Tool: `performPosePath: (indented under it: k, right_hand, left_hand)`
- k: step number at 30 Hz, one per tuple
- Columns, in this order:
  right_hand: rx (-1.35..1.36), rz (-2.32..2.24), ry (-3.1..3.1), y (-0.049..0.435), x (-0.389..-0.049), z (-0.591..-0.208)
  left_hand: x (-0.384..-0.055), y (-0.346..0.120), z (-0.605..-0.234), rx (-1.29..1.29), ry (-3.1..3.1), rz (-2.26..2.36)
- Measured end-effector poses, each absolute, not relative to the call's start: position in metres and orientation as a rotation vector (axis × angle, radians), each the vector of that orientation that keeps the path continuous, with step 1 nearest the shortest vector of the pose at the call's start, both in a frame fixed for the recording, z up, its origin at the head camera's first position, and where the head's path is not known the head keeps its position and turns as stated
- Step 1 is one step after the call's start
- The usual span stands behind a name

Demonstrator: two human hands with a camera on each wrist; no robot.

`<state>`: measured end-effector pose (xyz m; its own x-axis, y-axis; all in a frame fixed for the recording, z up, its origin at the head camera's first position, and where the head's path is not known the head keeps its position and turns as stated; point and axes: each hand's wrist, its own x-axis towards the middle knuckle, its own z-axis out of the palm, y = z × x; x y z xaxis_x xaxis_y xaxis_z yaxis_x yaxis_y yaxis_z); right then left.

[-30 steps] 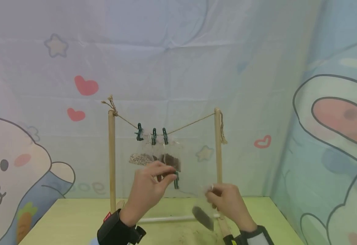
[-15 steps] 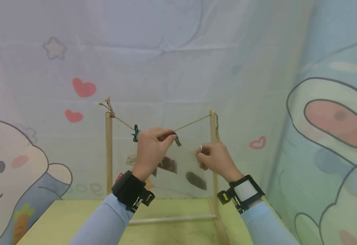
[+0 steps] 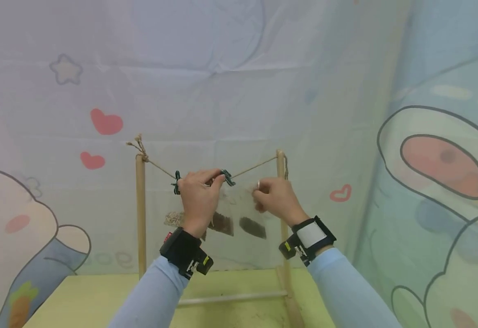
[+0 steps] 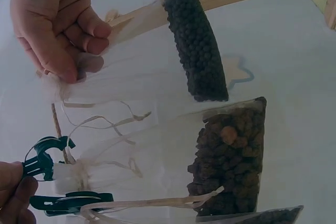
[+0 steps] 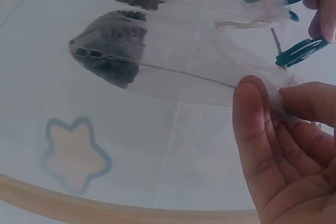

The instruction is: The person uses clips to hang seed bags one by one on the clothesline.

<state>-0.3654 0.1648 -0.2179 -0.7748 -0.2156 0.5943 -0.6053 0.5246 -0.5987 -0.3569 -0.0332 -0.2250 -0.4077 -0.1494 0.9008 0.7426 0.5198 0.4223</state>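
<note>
Both hands are up at the rope (image 3: 253, 169). My left hand (image 3: 198, 196) pinches a green plastic clip (image 3: 227, 177) between thumb and fingers. In the left wrist view the jaws of that clip (image 4: 46, 163) are right at the rope. To its right, my right hand (image 3: 277, 198) pinches the gathered neck of a clear plastic bag (image 5: 194, 85). Small dark round beans or beads (image 4: 197, 43) fill the bag's bottom, which hangs free. Beside it hangs a bag of brown dried lumps (image 4: 228, 150), its neck near another green clip (image 4: 71, 203) on the rope.
Two wooden posts (image 3: 140, 214) hold up the sagging rope, with a pale crossbar (image 3: 239, 298) low between them. A bag of pale grains (image 3: 174, 218) hangs at left below a green clip (image 3: 176, 182). The yellow-green table (image 3: 95, 296) lies below; a printed cloth (image 3: 239, 100) backs it.
Both hands have risen to rope height, the left bringing the green clip up from below the hanging bags and the right lifting the bag of dark beans. They have drawn closer together.
</note>
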Motion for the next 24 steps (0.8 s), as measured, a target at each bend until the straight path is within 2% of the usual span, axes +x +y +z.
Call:
performPosePath:
  k: [7, 24]
  right_hand:
    - [0.627, 1.164, -2.312, 0.159, -0.374, -0.221]
    - [0.643, 1.237, -2.267, 0.148, -0.376, -0.210]
  left_hand:
    - [-0.360, -0.027, -0.230, -0.409, -1.737, -1.014]
    - [-0.354, -0.016, -0.226, -0.415, -1.748, -1.061]
